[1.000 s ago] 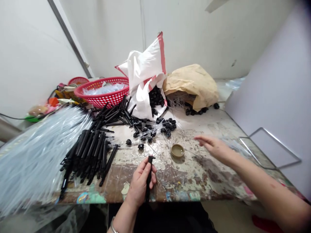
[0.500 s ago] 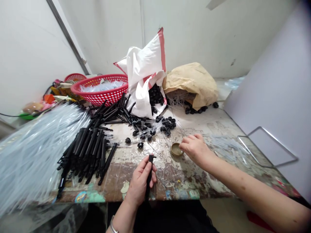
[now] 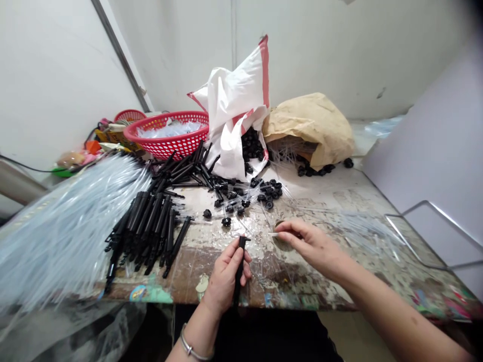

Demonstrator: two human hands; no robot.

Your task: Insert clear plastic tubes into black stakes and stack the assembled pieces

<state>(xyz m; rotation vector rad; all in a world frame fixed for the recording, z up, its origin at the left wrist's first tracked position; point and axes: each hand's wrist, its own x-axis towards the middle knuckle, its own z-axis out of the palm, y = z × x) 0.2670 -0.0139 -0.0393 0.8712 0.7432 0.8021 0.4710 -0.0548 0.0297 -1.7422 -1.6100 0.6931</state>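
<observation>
My left hand is closed around a black plastic tube, held upright near the table's front edge, with a small side spout at its top. My right hand pinches a short clear thin tube between thumb and fingers, its end pointing left toward the black tube. Mostly hidden behind that hand is a small round dish. To the left lies a pile of similar black tubes. Loose black caps and clear thin tubes are scattered beyond my hands.
A red basket stands at the back left, beside a white sack spilling black caps. Behind right is a brown paper bag of clear tubes. Long clear tubing covers the left side. A bent metal rod stands at right.
My right hand has moved from the right to the dish and now comes left with a clear tube pinched in it. My left hand keeps its hold on the black tube. The view has shifted slightly.
</observation>
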